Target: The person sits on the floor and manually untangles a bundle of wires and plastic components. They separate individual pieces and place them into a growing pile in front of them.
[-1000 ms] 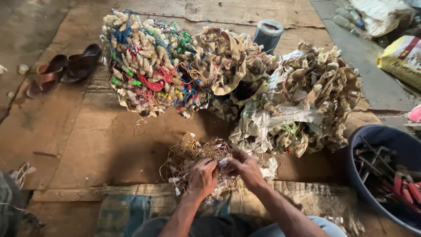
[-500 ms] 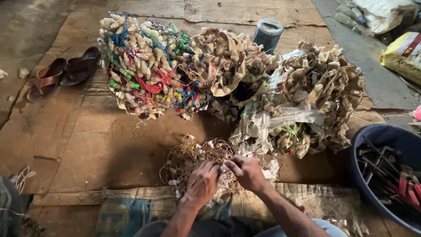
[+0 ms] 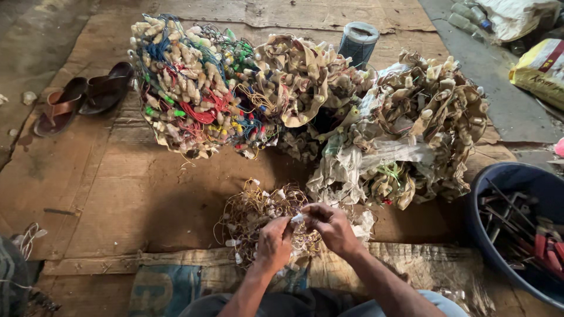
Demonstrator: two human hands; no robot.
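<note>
I am working in dim, warm light; edges are bending wide-angle, corners are darkening, focus is staying sharp.

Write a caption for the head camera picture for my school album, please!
Both hands, left hand and right hand, pinch a small white bulb over a tangle of wire string lights on cardboard.

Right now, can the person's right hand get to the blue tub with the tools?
Probably yes. The right hand is busy pinching a small piece from the wire tangle, but the blue tub sits on that same side with only bare mat between them.
</note>
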